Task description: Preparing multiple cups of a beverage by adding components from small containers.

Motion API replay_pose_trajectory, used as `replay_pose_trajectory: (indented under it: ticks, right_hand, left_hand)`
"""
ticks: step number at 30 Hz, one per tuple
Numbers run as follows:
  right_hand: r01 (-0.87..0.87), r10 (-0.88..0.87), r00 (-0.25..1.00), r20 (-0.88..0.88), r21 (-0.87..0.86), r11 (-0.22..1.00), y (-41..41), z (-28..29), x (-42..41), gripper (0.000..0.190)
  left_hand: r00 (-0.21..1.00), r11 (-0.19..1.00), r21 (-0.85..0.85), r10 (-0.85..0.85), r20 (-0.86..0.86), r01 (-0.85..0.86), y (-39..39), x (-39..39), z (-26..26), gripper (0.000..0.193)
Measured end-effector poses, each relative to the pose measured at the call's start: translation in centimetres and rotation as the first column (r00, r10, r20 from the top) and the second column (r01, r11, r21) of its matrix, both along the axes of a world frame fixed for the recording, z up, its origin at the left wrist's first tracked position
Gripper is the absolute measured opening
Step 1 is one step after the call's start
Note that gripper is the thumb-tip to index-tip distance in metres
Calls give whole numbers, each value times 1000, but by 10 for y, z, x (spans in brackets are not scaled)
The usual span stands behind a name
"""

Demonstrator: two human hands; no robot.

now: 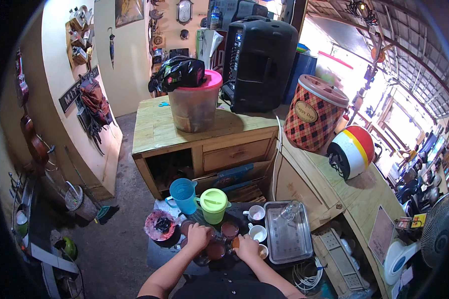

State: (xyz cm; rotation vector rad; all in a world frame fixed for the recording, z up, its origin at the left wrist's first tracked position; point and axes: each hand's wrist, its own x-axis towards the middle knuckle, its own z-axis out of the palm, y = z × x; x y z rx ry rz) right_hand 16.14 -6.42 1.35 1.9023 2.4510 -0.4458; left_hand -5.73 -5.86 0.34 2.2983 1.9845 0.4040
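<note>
Several glasses of dark brown drink stand close together on a low dark table point(159, 258). My left hand point(199, 237) reaches down among them, its fingers against a glass point(211, 233); its grip is hidden. Nearby are another glass point(215, 250) and one farther right point(229, 230). My right hand point(248, 247) has its fingers closed around a small orange-brown object point(235, 243), too small to name. Beside that hand are a white cup point(257, 233), a second cup point(262, 251) and a third point(255, 213). Behind the glasses stand a green lidded pitcher point(213, 207) and a blue pitcher point(182, 196).
A metal tray point(288, 239) holding a clear glass vessel point(290, 210) lies right of the cups. A plastic-lined bowl point(160, 225) stands at the left. Beyond the table, a wooden counter point(153, 127) carries a bucket point(194, 108), a speaker point(262, 67), a plaid container point(314, 112) and a helmet point(351, 151).
</note>
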Motion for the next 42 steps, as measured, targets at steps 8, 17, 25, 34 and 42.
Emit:
replay_pose_trajectory:
  ticks: [8, 17, 25, 34, 42]
  right_hand:
    - [-7, 7, 1000, 0, -2, 1000, 1, 2, -2, 65]
    - [-2, 2, 1000, 8, -20, 1000, 1, 3, -2, 64]
    - [-7, 7, 1000, -3, -13, 1000, 1, 6, -1, 64]
    - [-15, 15, 1000, -8, 14, 1000, 4, 3, 0, 65]
    - [-25, 25, 999, 28, 5, 1000, 0, 3, 0, 65]
  left_hand:
    - [992, 999, -16, 49, -113, -51, 2, -3, -3, 14]
    - [984, 996, 70, 61, -168, -50, 7, -5, -10, 16]
    - [1000, 991, 129, 21, 5, -21, 9, -3, -1, 18]
    - [999, 996, 86, -8, 45, 4, 12, -2, 1, 14]
    - [998, 998, -12, -55, 23, 55, 5, -1, -5, 13]
